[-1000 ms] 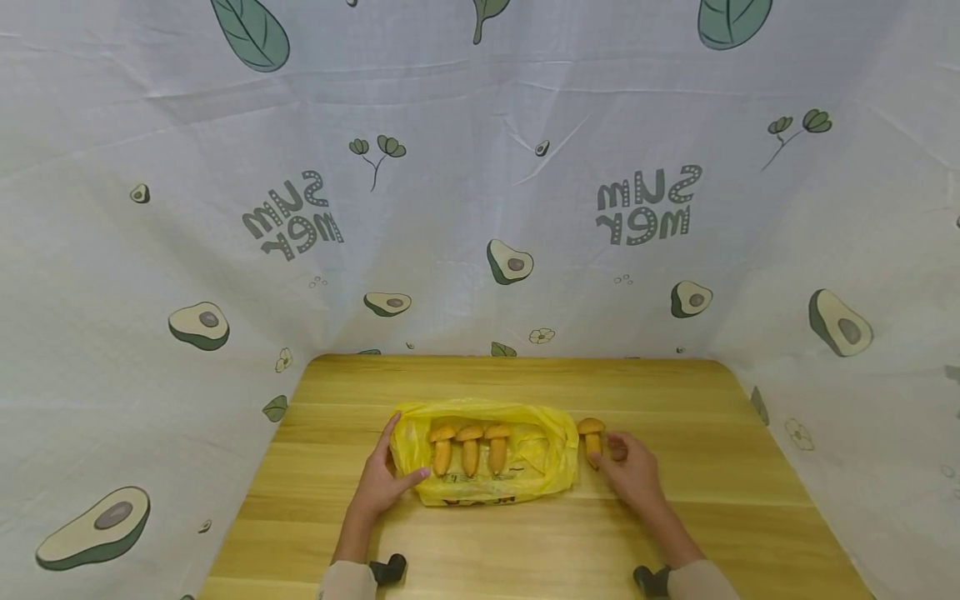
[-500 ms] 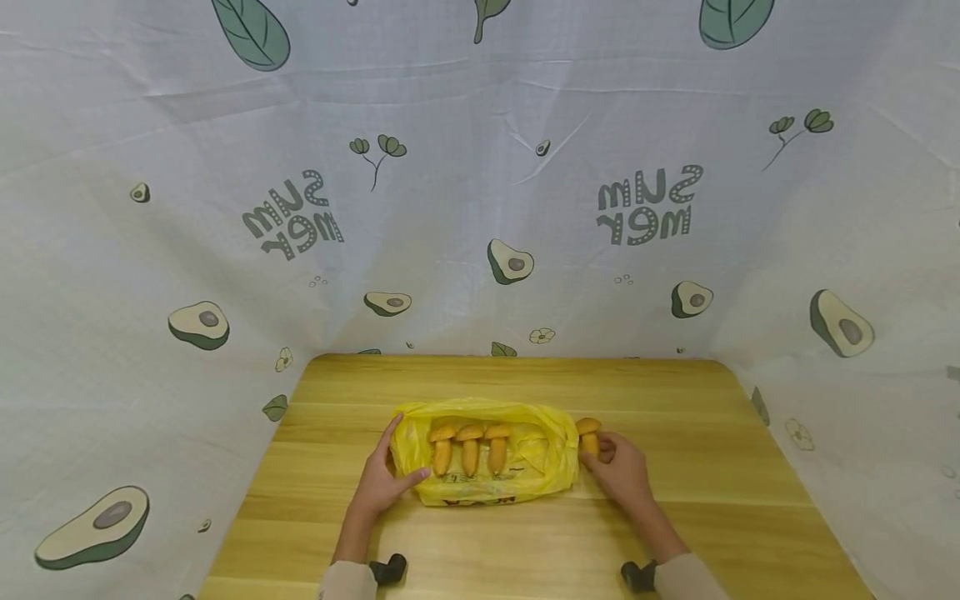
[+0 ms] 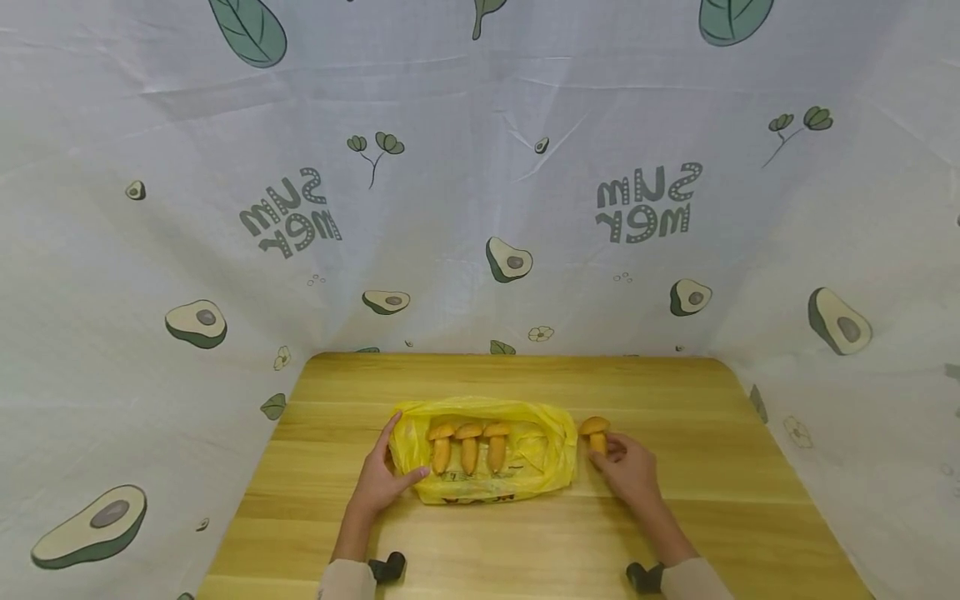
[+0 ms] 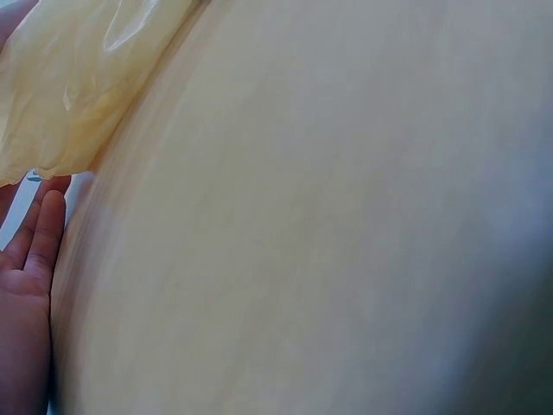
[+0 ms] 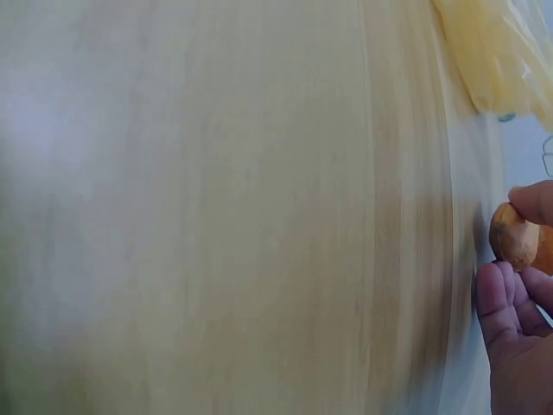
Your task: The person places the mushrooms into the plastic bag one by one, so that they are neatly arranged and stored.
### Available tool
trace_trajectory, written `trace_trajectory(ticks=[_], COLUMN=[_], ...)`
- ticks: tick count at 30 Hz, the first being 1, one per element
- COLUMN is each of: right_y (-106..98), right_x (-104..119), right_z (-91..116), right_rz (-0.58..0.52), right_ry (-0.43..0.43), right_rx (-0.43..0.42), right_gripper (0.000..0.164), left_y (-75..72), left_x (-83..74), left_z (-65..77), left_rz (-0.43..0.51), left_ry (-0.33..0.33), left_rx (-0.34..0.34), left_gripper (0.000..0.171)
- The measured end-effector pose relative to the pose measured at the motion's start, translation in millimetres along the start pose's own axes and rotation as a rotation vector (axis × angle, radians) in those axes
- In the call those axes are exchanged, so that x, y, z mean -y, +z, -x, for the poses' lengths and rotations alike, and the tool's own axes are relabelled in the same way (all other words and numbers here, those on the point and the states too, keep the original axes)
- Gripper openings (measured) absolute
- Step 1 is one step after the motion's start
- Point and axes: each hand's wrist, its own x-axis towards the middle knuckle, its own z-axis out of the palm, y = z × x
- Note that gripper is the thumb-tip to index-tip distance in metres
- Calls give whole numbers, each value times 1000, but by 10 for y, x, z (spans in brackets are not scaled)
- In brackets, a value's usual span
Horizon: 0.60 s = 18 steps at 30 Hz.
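Note:
On the table lies a yellow plastic bag (image 3: 498,487) with its mouth spread wide. Inside, three orange-brown mushrooms (image 3: 469,450) stand side by side, caps to the back. My left hand (image 3: 379,479) holds the bag's left end, thumb over the front rim and fingers along the left side; in the left wrist view some fingers (image 4: 47,233) lie nearly straight below the bag. To the bag's right, my right hand (image 3: 628,468) pinches another mushroom (image 3: 596,429) by its stem, cap pointing away from me. The right wrist view shows its stem end (image 5: 516,238) between thumb and fingers.
The wooden table (image 3: 525,550) has rounded back corners. White cloth (image 3: 450,208) printed with avocados and leaves hangs behind and at both sides. A black wrist mount (image 3: 387,568) sits on the left wrist, another mount (image 3: 645,577) on the right.
My right hand has shifted a little left with the mushroom toward the bag, then slightly back to the right. The left hand, the bag and the three mushrooms in it have stayed put.

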Motion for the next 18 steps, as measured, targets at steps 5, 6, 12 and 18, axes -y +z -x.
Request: trace_trajectory(ticks=[5, 6, 12, 18], right_y=[-56, -68, -151, -234], right_x=[1, 2, 47, 89], right_z=[27, 33, 86, 134], right_rz=[-15, -16, -40, -51], right_ry=[14, 17, 29, 38], right_rx=[-6, -5, 11, 5], right_gripper=[50, 50, 52, 52], left_y=[2, 1, -2, 7], left_x=[12, 13, 0, -17], left_z=[-7, -9, 0, 10], left_rz=[-5, -6, 2, 23], left_ry=[-1, 0, -10, -23], left_rx=[-3, -5, -9, -3], left_gripper=[108, 108, 108, 107])
